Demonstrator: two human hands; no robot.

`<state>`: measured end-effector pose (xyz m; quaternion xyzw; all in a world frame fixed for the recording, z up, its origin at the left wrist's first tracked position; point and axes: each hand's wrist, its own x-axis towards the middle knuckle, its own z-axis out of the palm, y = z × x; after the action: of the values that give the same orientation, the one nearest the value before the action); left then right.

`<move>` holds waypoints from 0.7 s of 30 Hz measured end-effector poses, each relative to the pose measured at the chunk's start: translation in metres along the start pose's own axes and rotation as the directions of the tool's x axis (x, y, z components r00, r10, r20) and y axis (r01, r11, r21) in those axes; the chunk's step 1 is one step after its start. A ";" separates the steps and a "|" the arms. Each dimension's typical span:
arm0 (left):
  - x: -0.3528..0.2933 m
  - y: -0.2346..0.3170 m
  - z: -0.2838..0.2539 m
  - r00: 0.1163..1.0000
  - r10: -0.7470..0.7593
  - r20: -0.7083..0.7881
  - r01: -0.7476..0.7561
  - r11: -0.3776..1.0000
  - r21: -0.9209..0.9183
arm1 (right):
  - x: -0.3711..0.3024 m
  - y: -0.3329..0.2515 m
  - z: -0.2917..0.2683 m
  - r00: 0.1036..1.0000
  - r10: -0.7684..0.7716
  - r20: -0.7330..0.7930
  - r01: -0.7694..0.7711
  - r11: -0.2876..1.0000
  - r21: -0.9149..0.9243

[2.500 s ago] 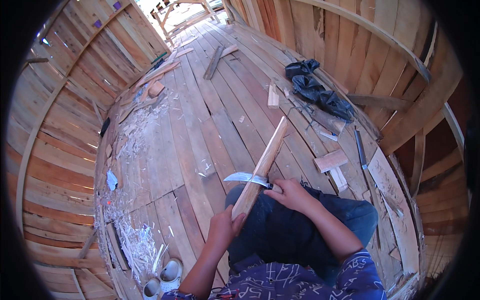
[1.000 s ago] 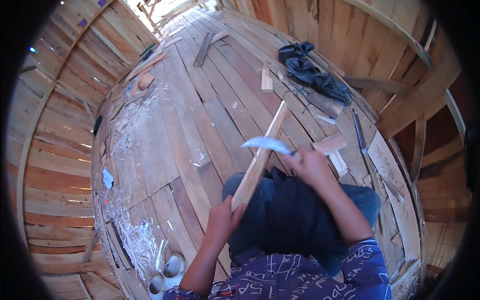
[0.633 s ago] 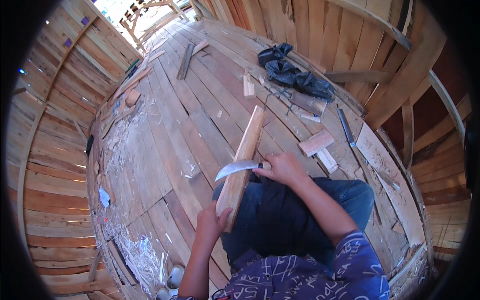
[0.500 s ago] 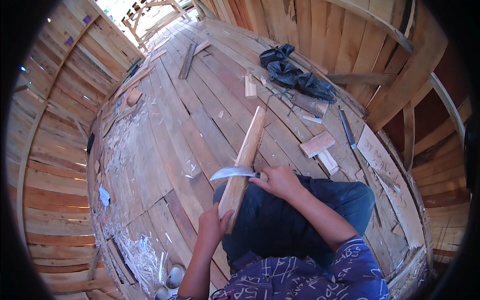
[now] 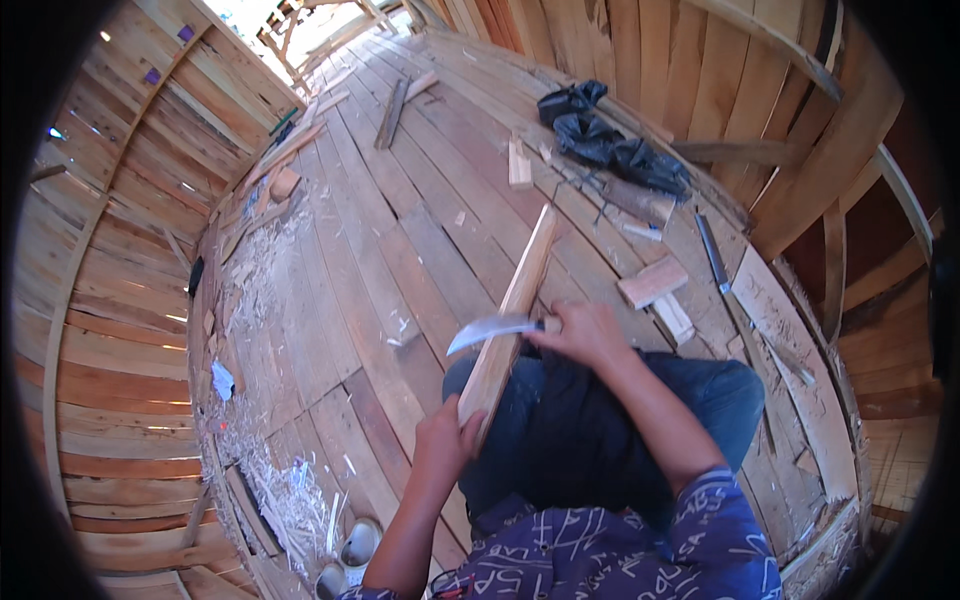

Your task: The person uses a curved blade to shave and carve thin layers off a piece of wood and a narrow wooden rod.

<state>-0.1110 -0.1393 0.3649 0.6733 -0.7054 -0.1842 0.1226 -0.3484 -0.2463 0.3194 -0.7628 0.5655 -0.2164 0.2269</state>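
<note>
My left hand (image 5: 445, 438) is closed around the near end of a long, pale wooden board (image 5: 526, 276), beside my left knee. The board slants up and away from me, its far end raised above the floor. In my right hand (image 5: 588, 334) is the short handle of a knife with a broad, curved blade (image 5: 488, 329). The blade lies across the board around its middle, with its tip pointing left. Whether the edge bites into the wood I cannot tell. My legs (image 5: 690, 395) in blue trousers are folded under the work.
Wood shavings (image 5: 290, 500) cover the left floor, near metal cups (image 5: 360, 543). To the right lie wood blocks (image 5: 652, 283), a long dark-handled tool (image 5: 710, 250), a wide board (image 5: 800, 370) and black plastic bags (image 5: 620, 150). Plank walls (image 5: 120, 340) rise on both sides.
My right hand and the knife have moved slightly farther up the board, and the blade tilts more. My left hand keeps its hold. The whole view has shifted a little.
</note>
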 end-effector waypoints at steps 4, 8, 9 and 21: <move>0.004 -0.007 0.001 1.000 0.005 -0.024 -0.005 1.000 0.007 | -0.014 -0.019 0.011 0.995 -0.099 0.014 0.099 0.993 -0.057; -0.001 0.004 -0.003 1.000 -0.002 0.024 0.002 1.000 0.005 | 0.006 0.014 -0.008 0.996 0.036 -0.078 -0.040 0.998 -0.050; 0.008 0.014 -0.004 1.000 -0.003 0.021 0.003 1.000 0.001 | 0.001 0.009 -0.003 0.998 0.001 -0.070 -0.005 0.999 -0.046; 0.002 0.018 -0.009 0.998 0.023 0.059 -0.024 1.000 0.011 | -0.010 0.023 0.014 0.950 -0.028 -0.312 -0.009 0.993 -0.116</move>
<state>-0.1240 -0.1418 0.3804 0.6601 -0.7177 -0.1982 0.1000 -0.3606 -0.2413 0.2935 -0.7334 0.6022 -0.3026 0.0885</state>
